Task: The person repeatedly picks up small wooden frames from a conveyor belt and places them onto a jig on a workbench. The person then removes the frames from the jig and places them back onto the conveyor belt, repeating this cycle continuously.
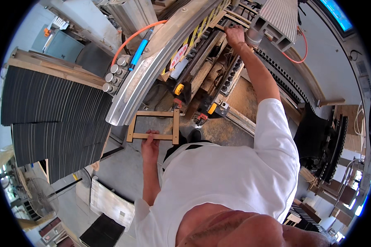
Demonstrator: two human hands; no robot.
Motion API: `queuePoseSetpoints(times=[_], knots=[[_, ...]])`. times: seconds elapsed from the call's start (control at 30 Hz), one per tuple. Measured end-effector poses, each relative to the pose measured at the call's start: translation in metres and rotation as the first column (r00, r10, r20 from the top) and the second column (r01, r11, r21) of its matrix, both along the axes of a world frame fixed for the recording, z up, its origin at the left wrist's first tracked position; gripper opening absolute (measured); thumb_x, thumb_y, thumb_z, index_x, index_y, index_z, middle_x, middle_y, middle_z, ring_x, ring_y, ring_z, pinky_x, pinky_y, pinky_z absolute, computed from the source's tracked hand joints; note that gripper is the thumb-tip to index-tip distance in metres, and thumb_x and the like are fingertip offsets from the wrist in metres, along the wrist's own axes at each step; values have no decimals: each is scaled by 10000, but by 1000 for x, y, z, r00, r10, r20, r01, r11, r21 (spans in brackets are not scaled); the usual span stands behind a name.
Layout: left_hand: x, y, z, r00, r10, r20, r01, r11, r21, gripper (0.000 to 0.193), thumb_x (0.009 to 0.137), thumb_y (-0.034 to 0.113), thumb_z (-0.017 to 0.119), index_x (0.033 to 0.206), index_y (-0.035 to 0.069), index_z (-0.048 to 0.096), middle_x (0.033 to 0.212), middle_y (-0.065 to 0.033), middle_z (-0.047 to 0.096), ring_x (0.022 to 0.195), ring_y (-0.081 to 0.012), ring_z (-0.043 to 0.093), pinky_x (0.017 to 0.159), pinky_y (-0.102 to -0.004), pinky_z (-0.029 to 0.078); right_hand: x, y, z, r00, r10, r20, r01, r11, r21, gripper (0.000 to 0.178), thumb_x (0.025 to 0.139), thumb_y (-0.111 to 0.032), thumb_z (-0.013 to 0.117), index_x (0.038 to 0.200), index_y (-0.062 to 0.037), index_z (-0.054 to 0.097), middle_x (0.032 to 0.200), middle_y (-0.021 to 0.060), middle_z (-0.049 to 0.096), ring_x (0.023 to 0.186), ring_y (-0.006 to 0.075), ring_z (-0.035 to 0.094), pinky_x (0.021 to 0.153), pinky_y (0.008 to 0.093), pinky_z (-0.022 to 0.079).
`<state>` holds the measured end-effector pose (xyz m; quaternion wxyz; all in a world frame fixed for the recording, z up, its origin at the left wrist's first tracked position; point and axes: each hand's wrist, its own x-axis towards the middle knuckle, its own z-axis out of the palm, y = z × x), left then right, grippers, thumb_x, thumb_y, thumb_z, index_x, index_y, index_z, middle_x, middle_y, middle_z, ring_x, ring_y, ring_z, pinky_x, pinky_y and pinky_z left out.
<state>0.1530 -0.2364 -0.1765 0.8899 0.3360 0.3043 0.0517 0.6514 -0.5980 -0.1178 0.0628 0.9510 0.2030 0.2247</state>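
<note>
My left hand pinches the near bar of a light wooden frame, holding it in front of my body. The frame is rectangular, its two side rails running a little past the crossbars, with an open middle. My right arm stretches far forward over the machine. There my right hand has its fingers curled at a second wooden frame, which lies at the far end of the machine bed. The fingertips are small and partly hidden from view.
Below my right arm, the machine's rails carry yellow knobs and sawdust. A metal beam with a blue pen-like tube crosses at left. Stacked dark strips stand further left. A grey ribbed housing hangs beside my right hand.
</note>
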Motion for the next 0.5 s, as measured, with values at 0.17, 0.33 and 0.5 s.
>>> queuePoseSetpoints(times=[0.17, 0.33, 0.5], knots=[[-7, 8, -24, 997, 54, -48, -53, 998, 34, 293, 903, 103, 611, 1173, 55, 506, 1068, -50, 602, 1091, -224, 576, 978, -380, 448, 16, -5, -8, 999, 34, 2, -34, 997, 62, 148, 752, -73, 570, 883, -108, 629, 711, 121, 657, 839, 302, 601, 769, 435, 415], [-12, 10, -52, 984, 81, -157, -72, 995, 62, 328, 917, 126, 600, 1215, 56, 484, 1101, -50, 596, 1105, -218, 566, 993, -395, 430, 21, -6, -10, 999, -29, -34, 29, 999, 17, 187, 810, -135, 562, 974, -147, 652, 781, 115, 672, 890, 304, 610, 804, 442, 424], [-11, 3, -57, 914, 152, -376, -77, 975, 207, 354, 886, 128, 647, 1198, 32, 511, 1073, -72, 626, 996, -188, 608, 852, -337, 486, 18, -9, -4, 1000, 24, 7, -24, 1000, -17, 151, 829, -121, 519, 901, -139, 650, 856, 131, 687, 835, 329, 664, 694, 459, 519]])
